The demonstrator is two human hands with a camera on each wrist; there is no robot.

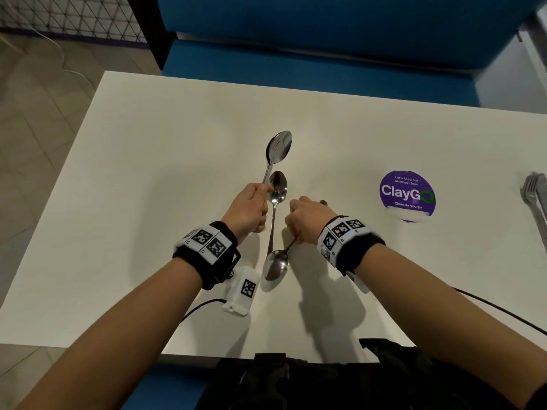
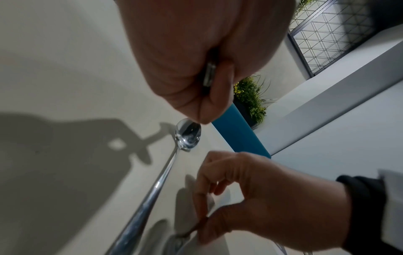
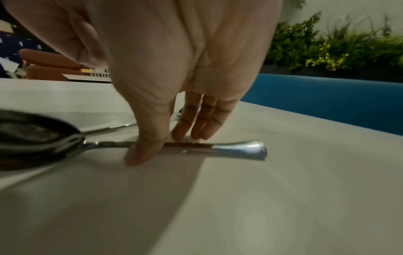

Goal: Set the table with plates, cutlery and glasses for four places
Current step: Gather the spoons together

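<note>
Three steel spoons are near the middle of the white table (image 1: 148,173). My left hand (image 1: 254,205) grips the handle of the far spoon (image 1: 279,146), whose bowl points away from me; its handle end (image 2: 208,74) shows inside the fist. A second spoon (image 1: 277,187) lies free on the table between my hands, handle toward me. My right hand (image 1: 300,221) pinches the handle of the near spoon (image 1: 276,266) between thumb (image 3: 144,151) and fingers, at table level, bowl toward me. No plates or glasses are in view.
Forks (image 1: 535,196) lie at the table's right edge. A round purple ClayGo sticker (image 1: 408,193) is on the table to the right of my hands. A blue bench (image 1: 325,54) runs behind the far edge. Tiled floor is to the left.
</note>
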